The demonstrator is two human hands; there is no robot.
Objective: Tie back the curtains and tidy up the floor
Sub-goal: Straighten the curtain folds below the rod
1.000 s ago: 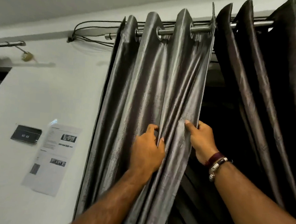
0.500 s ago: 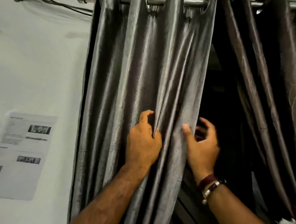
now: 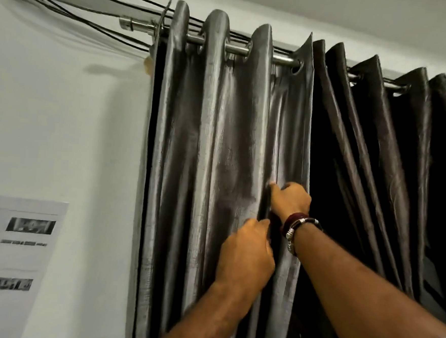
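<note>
A shiny grey eyelet curtain (image 3: 217, 155) hangs gathered in folds from a metal rod (image 3: 235, 49). My left hand (image 3: 246, 252) pinches a fold near the curtain's right edge, at mid height. Just above it, my right hand (image 3: 289, 200), with bracelets on the wrist, is closed around the same edge folds. A second, darker curtain (image 3: 375, 166) hangs to the right on the same rod, with a dark gap between the two panels. The floor is out of view.
A white wall (image 3: 61, 131) lies to the left, with a printed paper sheet (image 3: 12, 254) stuck on it. Black cables (image 3: 77, 8) run along the top of the wall to the rod's end. The ceiling is close above.
The view has tilted up, showing the rod. My right hand went from open beside the curtain edge to closed on the folds, above my left hand, which stays on the curtain.
</note>
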